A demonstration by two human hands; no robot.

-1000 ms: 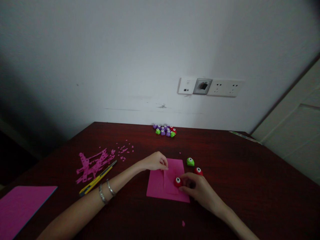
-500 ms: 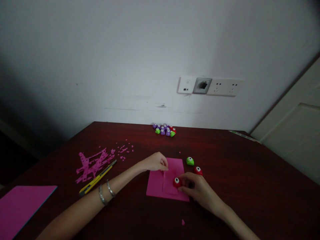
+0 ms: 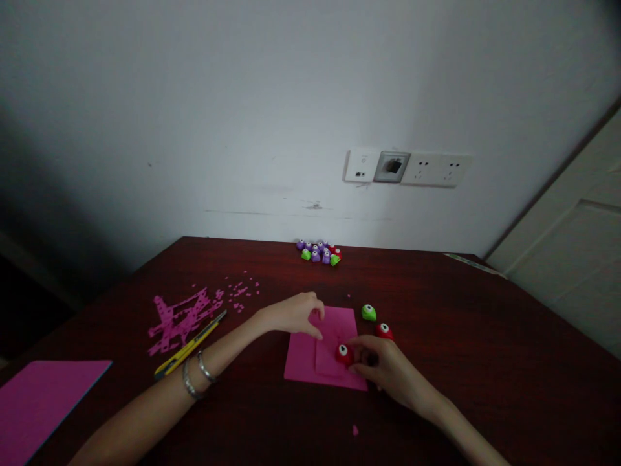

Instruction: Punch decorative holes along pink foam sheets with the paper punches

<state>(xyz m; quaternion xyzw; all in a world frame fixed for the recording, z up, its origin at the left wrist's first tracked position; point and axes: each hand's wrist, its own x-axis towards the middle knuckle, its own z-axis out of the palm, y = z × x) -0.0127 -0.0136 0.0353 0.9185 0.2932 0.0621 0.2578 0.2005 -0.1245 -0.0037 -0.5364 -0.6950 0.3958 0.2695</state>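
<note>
My right hand [image 3: 383, 362] grips a small red craft punch [image 3: 344, 353] between thumb and fingers, over a smaller pink paper piece [image 3: 326, 366]. That piece lies on a larger pink sheet [image 3: 299, 367]. Over the sheet's left part is my left hand [image 3: 298, 315], its thumb and fingers apart with nothing visible between them. A green punch [image 3: 369, 313] and another red punch [image 3: 385, 331] stand just beyond my right hand.
Several purple, green and red punches [image 3: 315, 256] cluster by the wall. To the left lie pink paper scraps [image 3: 179, 320], tiny cut-outs [image 3: 239, 291] and a yellow utility knife [image 3: 189, 348]. A pink paper stack [image 3: 53, 401] sits at the table's left front.
My left thumb and fingers have parted from a pinch, and that hand has shifted slightly left. My right hand stays almost still with the red punch.
</note>
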